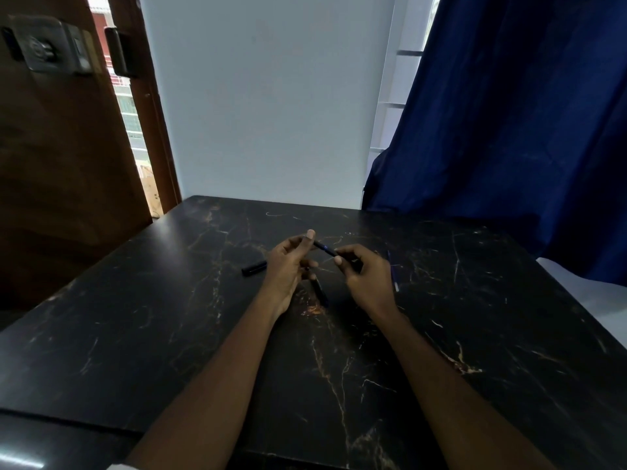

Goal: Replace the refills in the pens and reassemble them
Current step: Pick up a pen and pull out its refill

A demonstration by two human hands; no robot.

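Both hands' fingers [309, 236] pinching pen [325, 248]

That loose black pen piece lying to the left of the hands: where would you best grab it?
Pinch the black pen piece around its middle, coming from above with thumb and finger on its two long sides. It lies flat on the marble table, clear of the left hand, so nothing blocks either side; the round shape may roll if pushed.

Dark pen barrel [325, 248], blue band near middle, held off bench, slanting between both hands. Black cap [254, 267] lies flat on bench, left of hands. Second dark pen piece [319, 290] lies on bench below hands. Thin blue refill [393, 271] lies at right.
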